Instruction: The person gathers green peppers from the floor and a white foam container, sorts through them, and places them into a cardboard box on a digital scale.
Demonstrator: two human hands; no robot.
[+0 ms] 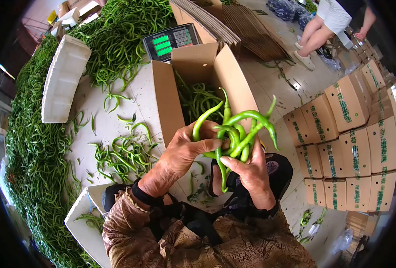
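Green peppers (247,142) are held at the centre of the frame, grasped by both the left hand (180,147) and the right hand (251,172), with tips jutting out above and below. The lower edge of the open box (236,82) is largely hidden behind them; more peppers are seen inside. Beyond its upper edge a scale (173,42) is set. Leftward, the floor (137,105) is strewn with loose peppers (122,158) towards the heap (32,156); rightward, a wider strip is bounded by stacked cartons (341,147).
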